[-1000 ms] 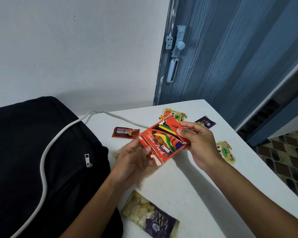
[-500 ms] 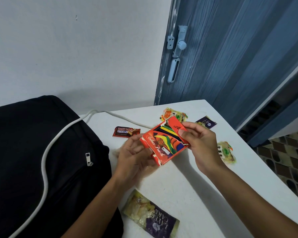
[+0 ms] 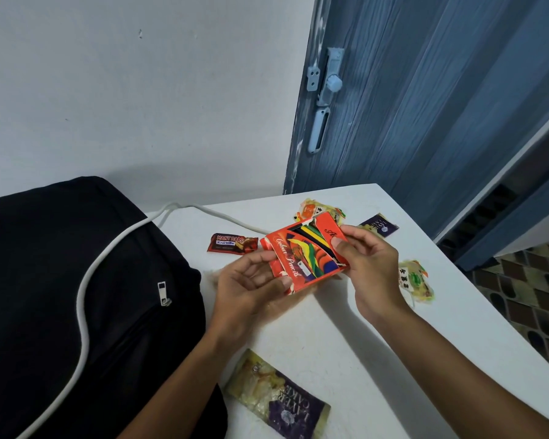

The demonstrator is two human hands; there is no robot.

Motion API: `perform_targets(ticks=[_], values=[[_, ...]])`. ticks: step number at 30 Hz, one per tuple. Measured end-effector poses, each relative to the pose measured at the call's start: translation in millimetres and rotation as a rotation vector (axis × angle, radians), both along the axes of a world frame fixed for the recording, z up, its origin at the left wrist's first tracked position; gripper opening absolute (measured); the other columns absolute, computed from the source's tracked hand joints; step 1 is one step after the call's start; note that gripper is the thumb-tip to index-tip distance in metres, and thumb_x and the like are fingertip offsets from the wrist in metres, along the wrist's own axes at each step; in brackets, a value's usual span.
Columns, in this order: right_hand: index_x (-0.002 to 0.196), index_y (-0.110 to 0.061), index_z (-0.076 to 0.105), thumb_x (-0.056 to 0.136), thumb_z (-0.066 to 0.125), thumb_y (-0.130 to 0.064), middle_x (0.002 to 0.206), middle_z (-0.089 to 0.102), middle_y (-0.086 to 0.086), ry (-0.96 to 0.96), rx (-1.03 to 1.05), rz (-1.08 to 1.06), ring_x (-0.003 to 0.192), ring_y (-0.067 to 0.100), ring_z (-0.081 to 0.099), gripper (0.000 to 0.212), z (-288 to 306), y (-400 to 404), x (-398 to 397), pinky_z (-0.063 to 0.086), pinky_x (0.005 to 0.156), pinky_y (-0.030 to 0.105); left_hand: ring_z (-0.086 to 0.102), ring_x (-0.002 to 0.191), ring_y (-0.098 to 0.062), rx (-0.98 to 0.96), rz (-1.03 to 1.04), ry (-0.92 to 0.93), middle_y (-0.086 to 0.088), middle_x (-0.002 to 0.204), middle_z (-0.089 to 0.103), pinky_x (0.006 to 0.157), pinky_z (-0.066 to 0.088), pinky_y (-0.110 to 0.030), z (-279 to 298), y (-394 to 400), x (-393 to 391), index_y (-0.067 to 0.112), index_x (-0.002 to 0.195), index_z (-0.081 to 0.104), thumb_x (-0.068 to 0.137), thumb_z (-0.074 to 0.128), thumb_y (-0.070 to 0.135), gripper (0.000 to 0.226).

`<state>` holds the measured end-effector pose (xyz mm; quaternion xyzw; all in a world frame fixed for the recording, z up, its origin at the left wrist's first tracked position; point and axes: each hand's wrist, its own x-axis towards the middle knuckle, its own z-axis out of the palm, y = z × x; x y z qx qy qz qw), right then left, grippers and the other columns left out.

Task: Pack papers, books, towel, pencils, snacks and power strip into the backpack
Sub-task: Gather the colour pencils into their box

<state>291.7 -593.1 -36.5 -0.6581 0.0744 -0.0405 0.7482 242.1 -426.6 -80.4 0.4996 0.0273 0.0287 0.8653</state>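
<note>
Black backpack (image 3: 76,312) sits left on the white table (image 3: 346,337), a white cable (image 3: 86,289) draped over it, and above the tabletop both hands clamp the red colour-pencil box (image 3: 301,258), left hand (image 3: 248,286) gripping its lower end, right hand (image 3: 371,267) pinching the top flap.

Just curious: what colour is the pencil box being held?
Mostly orange-red, with multicoloured swirls on the pencil box; the head view shows it.

White tabletop (image 3: 346,337) against a plain pale wall (image 3: 140,90); blue wooden door (image 3: 425,106) behind; brown tiled floor (image 3: 533,296).
</note>
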Motion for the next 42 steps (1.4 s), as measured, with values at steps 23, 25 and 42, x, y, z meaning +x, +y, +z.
perform_targets(ticks=[23,25,42], values=[[0.093,-0.024,0.066,0.087,0.066,-0.004,0.091,0.074,-0.003,-0.072,-0.010,-0.071,0.080,0.016,0.073,0.021,-2.2,9.9,-2.7,0.058,0.065,0.032,0.071,0.073,-0.024,-0.130,0.165,0.125,-0.015,0.082,0.073,0.067,0.060,-0.038,-1.2,-0.8,3.6,0.003,0.095,0.067,0.068,0.069,0.000,0.027],[0.093,-0.025,0.066,0.087,0.065,-0.006,0.092,0.073,-0.004,-0.098,-0.049,-0.079,0.081,0.016,0.072,0.020,-2.0,11.9,-4.8,0.059,0.065,0.031,0.071,0.075,-0.026,-0.103,0.211,0.151,-0.016,0.082,0.073,0.072,0.060,-0.042,-0.4,-3.1,2.8,0.002,0.092,0.068,0.073,0.067,-0.003,0.020],[0.101,-0.022,0.065,0.087,0.067,-0.010,0.099,0.071,-0.001,-0.137,-0.149,-0.140,0.086,0.012,0.071,0.019,-9.1,16.4,-2.7,0.059,0.065,0.029,0.068,0.090,-0.036,-0.124,0.152,0.185,-0.025,0.100,0.070,0.079,0.058,-0.044,0.2,0.1,4.9,0.003,0.090,0.075,0.069,0.062,-0.015,0.031]])
